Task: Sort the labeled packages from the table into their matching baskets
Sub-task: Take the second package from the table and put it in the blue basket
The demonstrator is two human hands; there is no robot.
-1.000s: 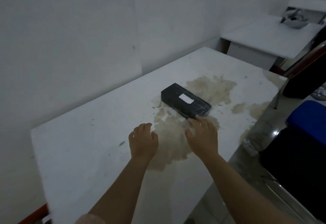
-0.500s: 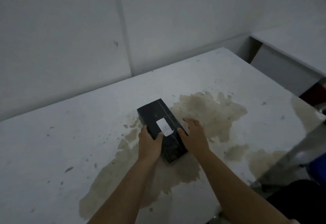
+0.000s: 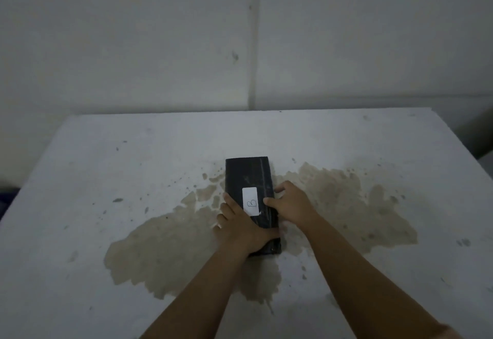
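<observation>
A black rectangular package (image 3: 248,176) lies on the white table (image 3: 133,168), its long side pointing away from me. A white label (image 3: 250,201) on its top reads "B". My left hand (image 3: 240,226) clasps the package's left side and near end. My right hand (image 3: 289,202) grips its right edge, thumb resting on top beside the label. The package's near left corner is hidden under my left hand. No basket is in view.
A large brownish stain (image 3: 333,200) spreads over the table around and under the package. A white wall (image 3: 240,32) rises right behind the table's far edge. Something dark shows past the table's left edge (image 3: 8,194).
Both hands have gone from resting near the package to gripping it from both sides. The package now lies straight away from me, and the view has swung to face the wall.
</observation>
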